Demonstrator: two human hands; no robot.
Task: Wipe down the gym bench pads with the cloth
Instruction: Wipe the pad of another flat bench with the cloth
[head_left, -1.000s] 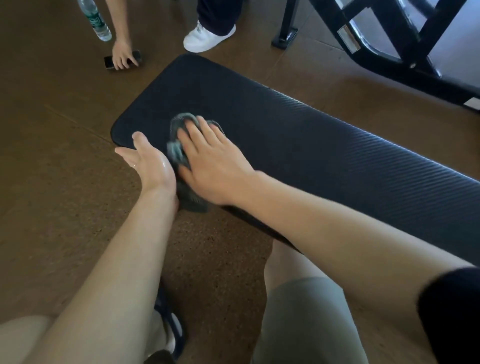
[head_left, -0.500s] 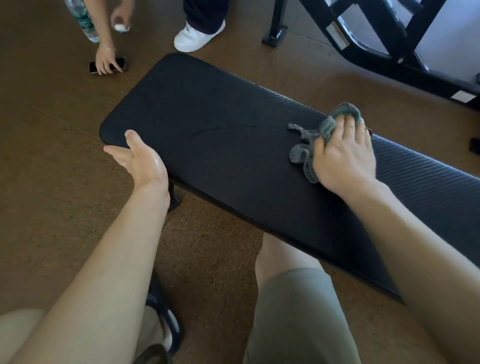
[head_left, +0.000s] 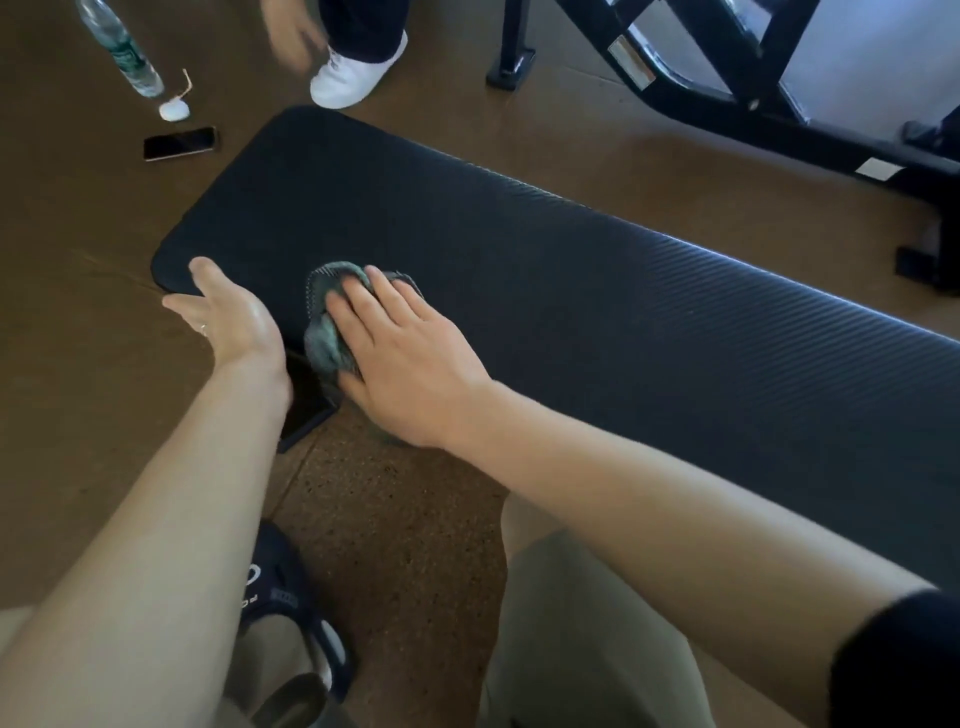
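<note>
A long black ribbed bench pad (head_left: 545, 270) runs from upper left to lower right. A crumpled grey-green cloth (head_left: 327, 317) lies on its near left part. My right hand (head_left: 410, 358) presses flat on the cloth, fingers spread over it, near the pad's front edge. My left hand (head_left: 228, 317) is open, palm turned inward, resting against the pad's near left corner just left of the cloth. It holds nothing.
On the brown floor at upper left lie a phone (head_left: 179, 144), a small white object (head_left: 174, 110) and a plastic water bottle (head_left: 122, 49). Another person's white shoe (head_left: 358, 75) and blurred hand are beyond the pad. A black machine frame (head_left: 727, 88) stands at upper right.
My right hand has swept the cloth back from the pad's middle right to its near left part. The other person's hand has lifted off the phone. My left hand stayed at the corner.
</note>
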